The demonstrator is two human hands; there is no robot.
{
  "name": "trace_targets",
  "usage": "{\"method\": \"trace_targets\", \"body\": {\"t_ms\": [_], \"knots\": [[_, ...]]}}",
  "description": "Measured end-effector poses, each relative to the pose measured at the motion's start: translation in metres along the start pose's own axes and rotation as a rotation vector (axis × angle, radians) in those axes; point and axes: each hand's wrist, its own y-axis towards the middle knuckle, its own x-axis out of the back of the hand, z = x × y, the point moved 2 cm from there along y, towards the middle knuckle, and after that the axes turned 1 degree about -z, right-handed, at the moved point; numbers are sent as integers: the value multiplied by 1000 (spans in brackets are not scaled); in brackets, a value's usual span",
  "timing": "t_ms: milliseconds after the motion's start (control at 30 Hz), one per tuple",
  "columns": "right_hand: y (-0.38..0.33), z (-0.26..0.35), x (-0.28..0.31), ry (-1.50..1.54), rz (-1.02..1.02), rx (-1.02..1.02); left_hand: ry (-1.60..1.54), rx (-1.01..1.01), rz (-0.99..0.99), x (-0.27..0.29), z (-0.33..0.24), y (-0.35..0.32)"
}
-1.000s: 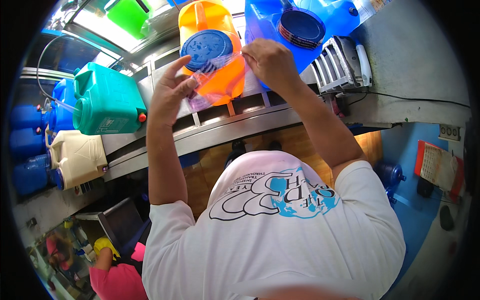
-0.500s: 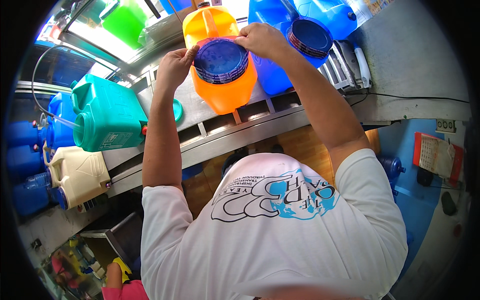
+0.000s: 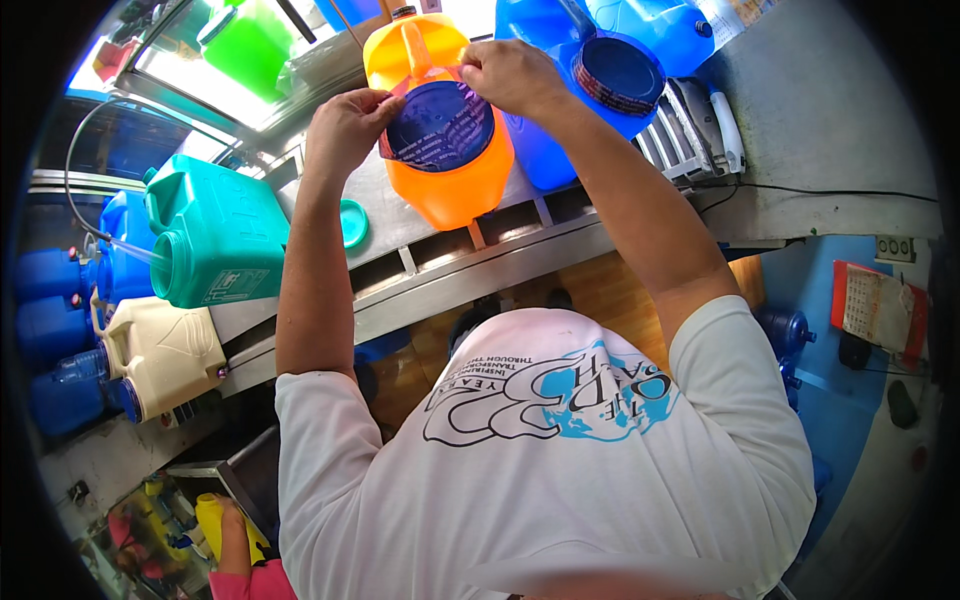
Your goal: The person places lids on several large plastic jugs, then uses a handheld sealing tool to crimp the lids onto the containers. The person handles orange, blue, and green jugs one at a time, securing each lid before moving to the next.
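An orange water jug [image 3: 450, 192] stands on the metal counter, its wide blue lid [image 3: 432, 105] facing up. A thin printed plastic shrink seal [image 3: 465, 138] lies loosely over that lid and sags across its near side. My left hand [image 3: 350, 125] pinches the seal at its left edge. At its far right edge, my right hand [image 3: 515, 77] is closed on the seal too, though the fingertips are partly hidden. Just right of the orange jug is a blue jug [image 3: 545, 150]; its blue lid [image 3: 622, 72] has a similar printed band around the rim.
A teal jug [image 3: 235, 225] with a hose in its mouth stands left, near a green lid [image 3: 353, 223]. A cream jug [image 3: 165, 350] is below it. On the right are a corded white handheld tool [image 3: 727, 130] and its cable. Lower left, another person's arm [image 3: 235, 545] shows.
Around the lid's rim half a second ago, the seal now lies loose across the lid's top and near side. Both hands have shifted slightly left, the right one also slightly away.
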Motion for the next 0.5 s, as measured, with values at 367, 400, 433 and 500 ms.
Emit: {"method": "trace_targets", "body": {"t_ms": [367, 400, 433, 500], "knots": [[22, 9, 21, -210, 522, -32, -22, 68, 167, -3, 10, 25], [18, 9, 26, -152, 582, -91, -62, 68, 194, -3, 12, 25], [12, 8, 29, -82, 621, -136, -103, 84, 209, -3, 14, 23], [-5, 8, 34, -61, 489, -70, -68, -34, 125, -1, 15, 12]]}}
